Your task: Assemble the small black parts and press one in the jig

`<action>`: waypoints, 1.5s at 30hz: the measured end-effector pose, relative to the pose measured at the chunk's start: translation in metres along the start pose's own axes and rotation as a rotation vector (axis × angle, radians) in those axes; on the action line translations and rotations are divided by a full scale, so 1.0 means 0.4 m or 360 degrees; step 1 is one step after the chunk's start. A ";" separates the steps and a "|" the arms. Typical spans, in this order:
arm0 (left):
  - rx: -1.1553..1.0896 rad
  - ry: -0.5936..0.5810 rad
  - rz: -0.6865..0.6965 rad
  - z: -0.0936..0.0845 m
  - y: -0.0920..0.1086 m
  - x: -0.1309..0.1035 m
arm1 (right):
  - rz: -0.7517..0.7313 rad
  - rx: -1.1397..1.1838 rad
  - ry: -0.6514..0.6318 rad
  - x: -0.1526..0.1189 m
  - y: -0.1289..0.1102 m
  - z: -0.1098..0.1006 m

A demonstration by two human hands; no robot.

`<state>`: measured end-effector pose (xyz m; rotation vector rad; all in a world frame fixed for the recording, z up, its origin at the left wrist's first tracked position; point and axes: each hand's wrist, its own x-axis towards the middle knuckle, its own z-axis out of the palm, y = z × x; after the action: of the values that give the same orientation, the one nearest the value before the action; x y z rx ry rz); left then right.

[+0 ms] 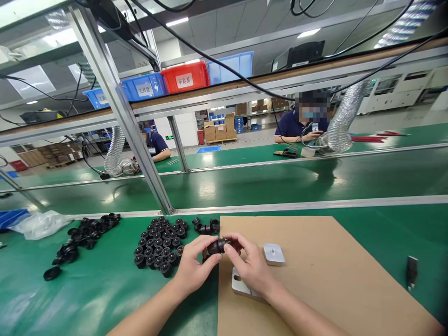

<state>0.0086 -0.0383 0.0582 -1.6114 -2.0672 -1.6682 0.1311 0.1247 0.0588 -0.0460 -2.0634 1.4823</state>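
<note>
Between my two hands is a black cylindrical plastic part (216, 246), held above the left edge of the cardboard sheet. My left hand (196, 263) grips its left end with thumb and fingers. Closed on its right end is my right hand (250, 263); the fingers hide part of it. Under my right hand lies a silver metal block with a slot (237, 278), partly covered. A smaller square metal block (274, 254) rests on the cardboard to the right. Left of my hands, several round black parts (159, 242) stand in a tight group.
Loose black rings and caps (86, 233) lie farther left beside a clear plastic bag (44, 224). A few black fittings (206, 226) sit behind my hands. The cardboard sheet (315, 289) covers the right side, with a small black tool (412, 272) beyond. A metal post (122, 112) rises ahead; co-workers sit opposite.
</note>
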 end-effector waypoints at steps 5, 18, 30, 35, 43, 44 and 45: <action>-0.0004 0.0005 0.0023 0.003 -0.002 0.001 | -0.0174 -0.0149 -0.0023 -0.004 -0.002 -0.003; -0.0045 -0.0074 0.0086 -0.008 -0.014 0.007 | -0.0412 -0.0337 -0.0244 0.010 0.019 -0.035; 0.0123 -0.0065 0.0151 -0.011 -0.019 0.008 | 0.0019 -0.0246 -0.0352 0.010 0.001 -0.038; 0.0017 -0.0048 -0.0176 -0.016 -0.012 0.012 | -0.0732 -0.0795 -0.0443 0.022 0.026 -0.071; 0.0106 -0.0175 0.0289 -0.004 -0.024 0.003 | -0.0150 -0.0629 -0.0372 0.007 0.008 -0.036; 0.0138 -0.0181 0.0333 -0.004 -0.026 0.002 | -0.0054 -0.0664 -0.0354 0.006 0.003 -0.032; 0.0156 -0.0187 0.0354 -0.005 -0.027 0.002 | -0.0009 -0.0719 -0.0336 0.006 -0.001 -0.032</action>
<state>-0.0005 -0.0378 0.0520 -1.8681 -1.9003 -1.4113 0.1354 0.1362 0.0627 -0.0632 -2.5314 1.0258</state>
